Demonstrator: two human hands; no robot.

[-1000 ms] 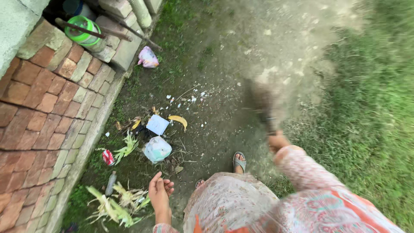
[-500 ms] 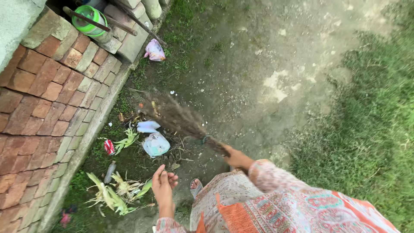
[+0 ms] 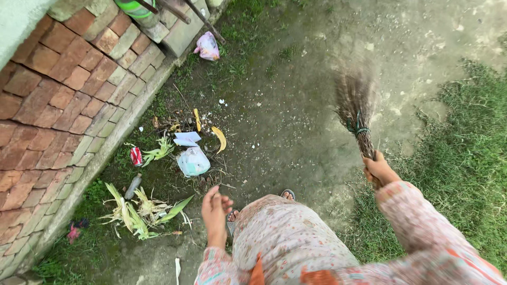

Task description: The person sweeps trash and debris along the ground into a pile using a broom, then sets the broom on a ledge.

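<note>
My right hand [image 3: 379, 170] grips the handle of a short twig broom [image 3: 355, 103], whose bristles point away over bare dirt at the right. My left hand [image 3: 215, 210] hangs free with fingers loosely apart, holding nothing, just below a litter pile. That pile holds a pale plastic bag [image 3: 193, 161], a white paper [image 3: 187, 138], a banana peel [image 3: 220, 138], a red can [image 3: 136, 156] and green corn husks [image 3: 138, 210]. My sandalled foot [image 3: 287, 195] shows below the pile.
A red brick paving [image 3: 58, 105] with a concrete kerb runs along the left. A green bucket [image 3: 135, 7] and sticks stand at the top left, a pink plastic bag [image 3: 207, 46] beside them. Grass [image 3: 465, 158] covers the right side.
The broom swung from the right across to the litter pile, then back out to the right. The banana peel and paper shifted. The view moved toward the bricks.
</note>
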